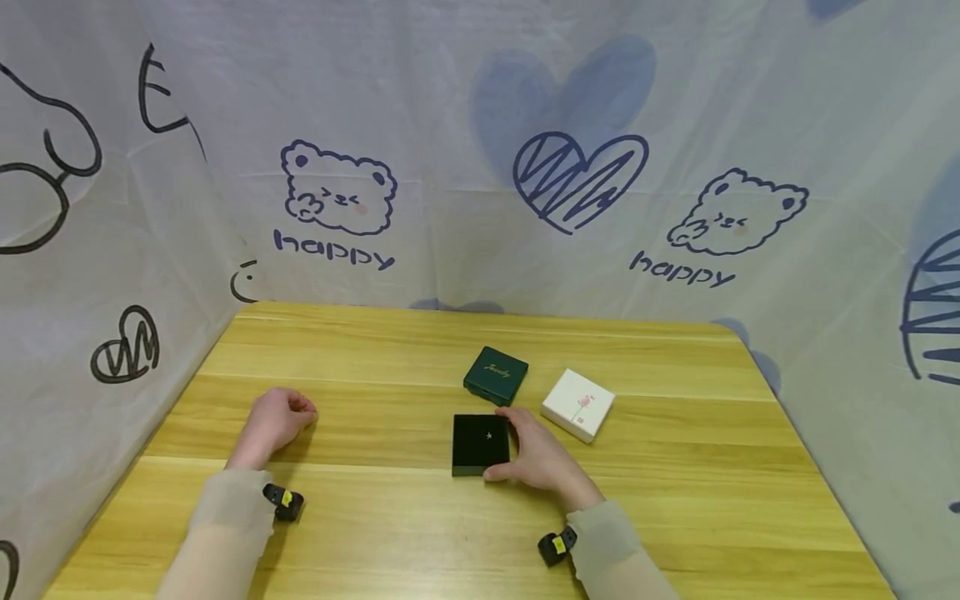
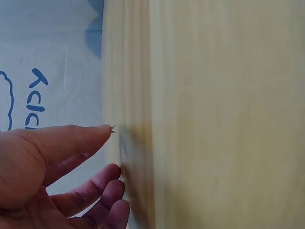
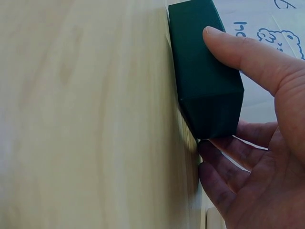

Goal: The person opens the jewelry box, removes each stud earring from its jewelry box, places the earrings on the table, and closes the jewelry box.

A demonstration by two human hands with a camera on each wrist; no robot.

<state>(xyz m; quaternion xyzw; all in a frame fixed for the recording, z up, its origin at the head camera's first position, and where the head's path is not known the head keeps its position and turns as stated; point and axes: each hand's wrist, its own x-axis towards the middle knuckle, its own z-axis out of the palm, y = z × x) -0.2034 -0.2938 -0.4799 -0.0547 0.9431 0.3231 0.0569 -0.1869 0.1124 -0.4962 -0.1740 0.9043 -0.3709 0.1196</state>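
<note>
Over the left side of the table, my left hand (image 1: 276,421) pinches a tiny star-shaped stud (image 2: 114,128). Only its sharp points show past the thumb tip in the left wrist view; the rest is hidden by the fingers. My right hand (image 1: 542,452) grips an open jewelry box base (image 1: 472,450) by its right side, thumb at the near side and fingers at the far corner. The base is dark green outside with a black insert, and a small silver star (image 1: 489,436) sits on that insert. Behind it lies the green lid (image 1: 496,375) with gold lettering.
A white box (image 1: 578,405) with a pink flower print stands right of the green lid, just beyond my right hand. All of this is on a wooden table (image 1: 390,533). A printed cloth (image 1: 450,100) hangs behind the table's far edge and along its sides.
</note>
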